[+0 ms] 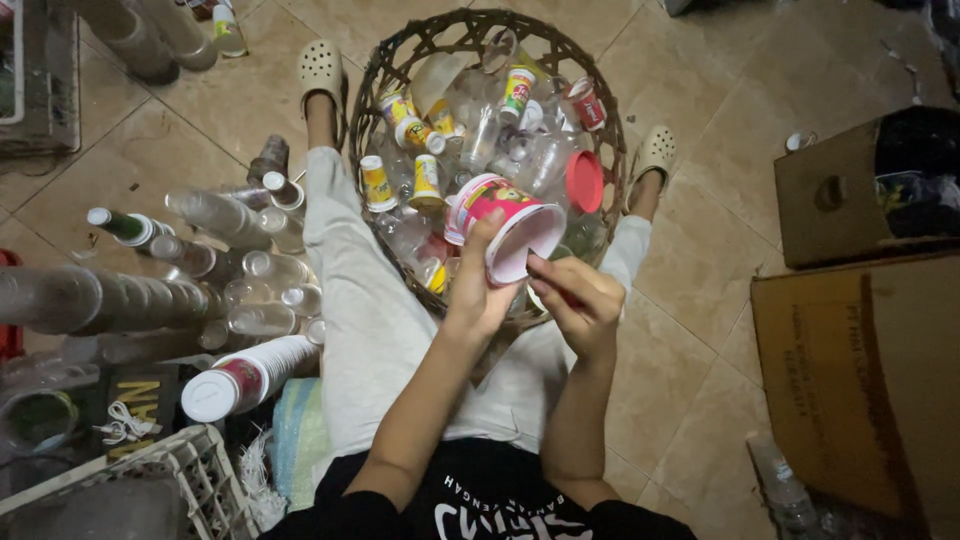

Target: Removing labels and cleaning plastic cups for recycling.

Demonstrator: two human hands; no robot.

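My left hand (478, 290) grips a pink paper cup (505, 225) with a white inside, held tilted with its mouth toward me, over the near rim of a woven basket (375, 80). My right hand (578, 303) is pinched at the cup's lower rim, fingers closed on its edge. The basket sits between my legs and holds several clear plastic cups, small yellow-labelled bottles (427, 180) and a red lid (584, 181).
To the left lie stacked clear plastic cups (110, 298), clear bottles (215, 212) and a stack of white paper cups (250, 375). A white plastic crate (165, 475) is at the lower left. Brown cardboard boxes (865, 370) stand at the right on the tiled floor.
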